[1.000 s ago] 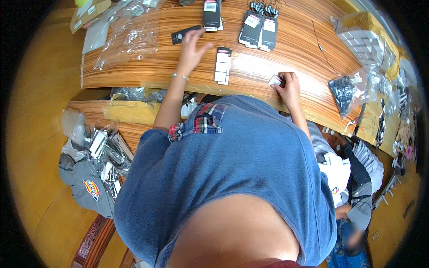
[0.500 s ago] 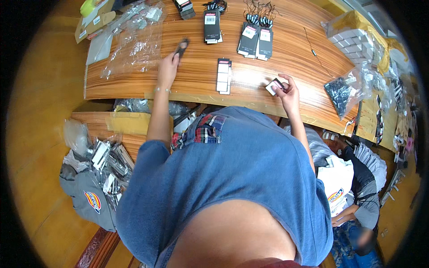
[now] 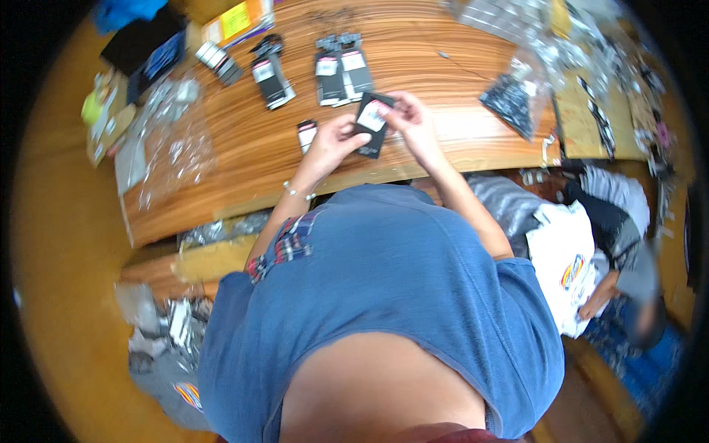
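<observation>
A black hang tag [image 3: 372, 138] with a white label is held tilted in front of me, above the wooden table. Along its left edge, the thumb of my left hand [image 3: 329, 147] presses on its face, with the fingers curled behind. My right hand [image 3: 415, 127] grips the tag's upper right side, its thumb lying on the white label. Next to my left hand another black-and-white tag [image 3: 306, 133] lies on the table, partly covered by that hand. Beyond my hands are two piles of black tags [image 3: 327, 80] with dark cords bunched at their tops. A similar pile [image 3: 270, 83] lies farther left.
Clear plastic bags [image 3: 173, 136] cover the table's left part. A small stack of tags [image 3: 219, 63] lies near them. On the right is a bag of small black pieces [image 3: 509, 102], with boxes in plastic wrap [image 3: 496, 18] behind. Another person [image 3: 628, 295] sits at lower right.
My left hand has moved right, and both hands now meet on one tag. The dark piece it carried is no longer distinguishable. The whole view has shifted and turned.
</observation>
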Demonstrator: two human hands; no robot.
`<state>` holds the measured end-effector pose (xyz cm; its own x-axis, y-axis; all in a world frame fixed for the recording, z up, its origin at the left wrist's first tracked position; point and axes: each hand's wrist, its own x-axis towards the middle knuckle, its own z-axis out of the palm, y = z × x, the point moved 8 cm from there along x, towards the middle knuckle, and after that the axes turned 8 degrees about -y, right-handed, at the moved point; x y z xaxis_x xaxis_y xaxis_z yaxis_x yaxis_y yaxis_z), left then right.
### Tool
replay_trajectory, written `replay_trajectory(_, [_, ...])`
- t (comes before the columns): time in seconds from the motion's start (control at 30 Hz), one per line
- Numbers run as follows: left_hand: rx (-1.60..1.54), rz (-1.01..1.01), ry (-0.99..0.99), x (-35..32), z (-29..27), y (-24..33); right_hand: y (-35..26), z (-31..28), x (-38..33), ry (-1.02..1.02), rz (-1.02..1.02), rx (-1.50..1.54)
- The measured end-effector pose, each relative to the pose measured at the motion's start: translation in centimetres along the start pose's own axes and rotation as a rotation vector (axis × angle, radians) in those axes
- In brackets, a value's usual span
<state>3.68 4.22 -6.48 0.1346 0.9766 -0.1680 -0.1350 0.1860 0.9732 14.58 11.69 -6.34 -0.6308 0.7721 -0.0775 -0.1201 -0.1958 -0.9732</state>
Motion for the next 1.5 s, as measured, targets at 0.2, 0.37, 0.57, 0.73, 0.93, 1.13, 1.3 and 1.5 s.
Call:
replay_trajectory(0.2, [-0.049,0.010,-0.010,3.6,1.9,0.6,0.4,-2.5,-1.6,-0.201,0.020,0.029])
replay_trajectory(0.37, [-0.020,-0.048,0.063,4.9,3.0,0.4,-7.8,-24.7,-0.3,0.528,-0.206,-0.559])
replay_trajectory(0.57, [0.001,-0.176,0.086,5.8,4.0,-2.2,-10.1,-42.8,8.2,0.407,0.263,-1.362])
replay_trajectory(0.73, [0.017,-0.187,0.165,5.5,4.7,-2.7,0.2,-51.3,10.9,0.140,0.628,-1.474])
replay_trajectory(0.93, [-0.014,-0.188,0.248,3.7,3.2,-3.6,0.2,-49.6,7.4,0.105,0.730,-1.146])
replay_trajectory(1.13, [-0.071,-0.136,0.261,3.7,2.3,-2.8,1.3,-48.3,5.8,0.065,0.759,-1.372])
replay_trajectory(1.3, [-0.052,-0.116,0.237,3.1,1.2,-2.6,-0.5,-47.1,4.8,0.178,0.427,-1.443])
replay_trajectory(1.5, [-0.053,-0.112,0.244,2.0,-0.7,-3.3,-3.5,-48.7,2.9,0.390,0.391,-1.187])
